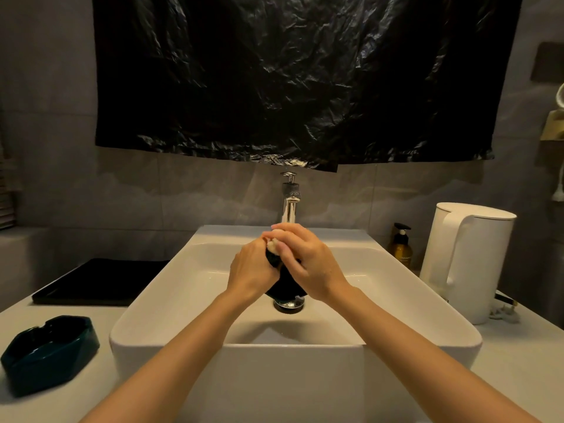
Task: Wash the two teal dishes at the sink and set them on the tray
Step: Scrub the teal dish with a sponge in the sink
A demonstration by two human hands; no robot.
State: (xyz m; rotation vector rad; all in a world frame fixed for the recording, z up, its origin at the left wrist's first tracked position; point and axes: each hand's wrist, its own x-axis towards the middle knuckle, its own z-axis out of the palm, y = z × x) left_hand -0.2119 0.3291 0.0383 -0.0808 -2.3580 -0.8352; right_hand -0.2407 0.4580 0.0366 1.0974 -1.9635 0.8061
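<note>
Head view. Washing under way: left hand (250,273), fingers curled, grips the first teal dish (285,285) over the sink (152,300); right hand (311,264) pinches a pale sponge (273,245) against it. The second teal dish (48,352) waits at the counter's (518,361) front-left corner. The tray (100,282), at the sink's left edge, bears neither dish yet.

Your one head camera looks forward and down, close over the sink (381,270); faucet (289,206) at twelve o'clock, tray (100,282) at nine.
</note>
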